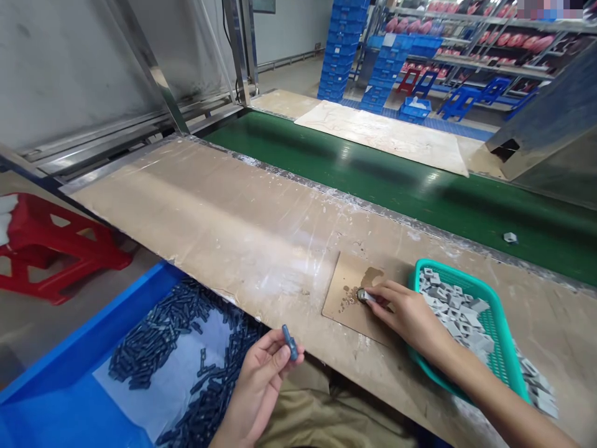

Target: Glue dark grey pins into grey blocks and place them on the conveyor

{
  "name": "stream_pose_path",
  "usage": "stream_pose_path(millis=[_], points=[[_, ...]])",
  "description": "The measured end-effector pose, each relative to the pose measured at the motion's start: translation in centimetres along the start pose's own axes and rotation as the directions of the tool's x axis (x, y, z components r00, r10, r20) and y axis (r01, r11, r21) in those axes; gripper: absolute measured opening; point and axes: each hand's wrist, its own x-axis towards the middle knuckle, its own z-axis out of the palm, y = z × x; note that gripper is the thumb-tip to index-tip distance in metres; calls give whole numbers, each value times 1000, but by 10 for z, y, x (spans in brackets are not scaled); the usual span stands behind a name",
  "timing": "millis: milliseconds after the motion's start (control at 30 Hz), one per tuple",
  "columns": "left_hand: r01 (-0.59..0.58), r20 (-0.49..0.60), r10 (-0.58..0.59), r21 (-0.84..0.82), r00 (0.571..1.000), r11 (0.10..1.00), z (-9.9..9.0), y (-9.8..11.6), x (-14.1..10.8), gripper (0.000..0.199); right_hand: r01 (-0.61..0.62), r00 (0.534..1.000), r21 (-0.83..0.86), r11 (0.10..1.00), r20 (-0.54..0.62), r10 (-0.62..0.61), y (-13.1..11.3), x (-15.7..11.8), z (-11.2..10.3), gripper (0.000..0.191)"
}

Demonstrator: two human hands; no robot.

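My left hand pinches a small dark blue plastic part, a stick shape with a wider lower end, just off the table's front edge. Over a square of cardboard, my right hand is closed on a small pale grey plastic piece. That piece meets a small round dark-rimmed thing on the cardboard; whether it is dipped in or only touching, I cannot tell. Wet spots mark the cardboard around it. Right of this hand, a green basket holds many grey pieces, partly behind my forearm.
A blue bin with many dark blue parts stands at left. More grey pieces lie right of the basket. Beyond the table runs a green conveyor belt carrying one grey piece. A red stool is far left.
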Motion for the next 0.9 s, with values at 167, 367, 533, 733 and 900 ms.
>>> stream_pose_path(millis=[167, 367, 533, 733, 900], points=[[74, 28, -71, -113, 997, 991, 37, -18, 13, 28, -228, 969, 339, 913, -15, 248, -25, -5, -18, 25], [78, 103, -62, -161, 993, 984, 84, -40, 22, 30, -365, 912, 656, 661, 110, 395, -55, -21, -37, 30], [143, 181, -111, -178, 977, 974, 96, -44, 20, 30, -335, 918, 678, 654, 78, 389, -63, -33, -40, 23], [58, 195, -47, -51, 980, 997, 101, -44, 15, 27, -305, 929, 635, 709, 34, 369, -64, -43, -40, 20], [-94, 210, 33, 286, 977, 953, 113, -39, 11, 24, -376, 910, 719, 584, 169, 378, -59, -50, -53, 19]])
